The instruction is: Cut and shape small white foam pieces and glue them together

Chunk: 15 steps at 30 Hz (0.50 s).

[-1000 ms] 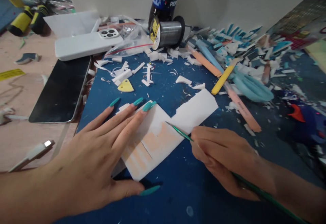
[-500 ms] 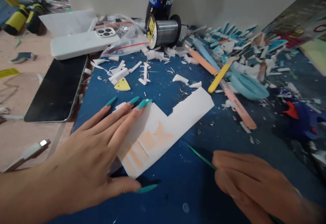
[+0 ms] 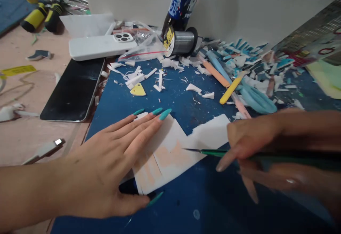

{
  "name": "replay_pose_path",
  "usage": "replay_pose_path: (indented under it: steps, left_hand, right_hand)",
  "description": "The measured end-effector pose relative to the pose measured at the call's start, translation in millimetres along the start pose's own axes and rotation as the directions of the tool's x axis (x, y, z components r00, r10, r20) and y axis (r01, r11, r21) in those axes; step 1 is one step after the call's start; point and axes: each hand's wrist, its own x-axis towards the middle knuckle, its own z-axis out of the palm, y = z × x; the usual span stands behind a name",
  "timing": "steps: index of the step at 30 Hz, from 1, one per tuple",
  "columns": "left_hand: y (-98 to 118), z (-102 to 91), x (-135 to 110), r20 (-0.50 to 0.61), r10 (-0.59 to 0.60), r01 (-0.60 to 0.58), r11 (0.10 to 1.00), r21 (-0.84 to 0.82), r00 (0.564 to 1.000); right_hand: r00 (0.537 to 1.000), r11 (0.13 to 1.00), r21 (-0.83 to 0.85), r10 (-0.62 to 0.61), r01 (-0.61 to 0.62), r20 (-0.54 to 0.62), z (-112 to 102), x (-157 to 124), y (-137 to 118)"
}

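Observation:
My left hand (image 3: 106,163) lies flat with fingers stretched out, pressing on a white sheet of foam or card (image 3: 176,170) with peach patches and dark slits, perhaps cuts. The thumb, with its long teal nail, rests at the near edge of the sheet. My right hand (image 3: 250,138), partly blurred, is closed around a slim green tool (image 3: 213,152) with a fine dark point. It cannot be made out whether this is a knife or a brush. The point is over the right part of the sheet, close to a peach patch; contact cannot be told.
On the blue mat (image 3: 176,212) lie white scraps, a yellow piece (image 3: 137,90), a yellow stick (image 3: 233,87) and light-blue scissors (image 3: 255,97). Behind stand a wire spool (image 3: 183,42) and bottle (image 3: 186,1). A dark-screened phone (image 3: 74,92) and white phone (image 3: 101,47) lie left.
My right hand has moved up and turned, bringing the green tool's point from the mat to over the sheet. The left hand stays flat on the sheet. The view has shifted.

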Motion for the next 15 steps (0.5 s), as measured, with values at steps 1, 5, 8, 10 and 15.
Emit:
replay_pose_path:
  steps: [1, 5, 8, 10, 15]
  left_hand:
    - [0.0, -0.4, 0.2, 0.006, 0.000, 0.000, 1.000, -0.011, 1.000]
    - [-0.2, -0.6, 1.7, 0.034, -0.002, 0.003, 0.999, -0.049, 0.999]
    - [-1.1, 1.9, 1.8, 0.033, -0.004, 0.006, 0.998, -0.067, 0.999]
    - [-1.4, 4.2, 1.6, 0.017, -0.019, 0.021, 0.996, -0.084, 1.000]
    - [-1.1, 6.0, 1.2, 0.020, -0.031, 0.033, 0.996, -0.086, 0.999]
  right_hand:
    - [0.998, 0.999, 0.050, -0.008, 0.005, 0.061, 3.3, 11.8, -2.5]
    - [1.000, 0.973, 0.230, 0.020, -0.020, 0.002, 23.4, 45.6, -0.6]
    - [0.991, 0.941, 0.330, 0.105, -0.072, -0.084, 38.6, 53.6, 6.6]
    - [0.986, 0.935, 0.350, 0.110, -0.061, -0.122, 44.0, 54.4, 9.6]
    - [0.985, 0.954, 0.298, 0.083, -0.034, -0.152, 41.8, 55.2, 9.9]
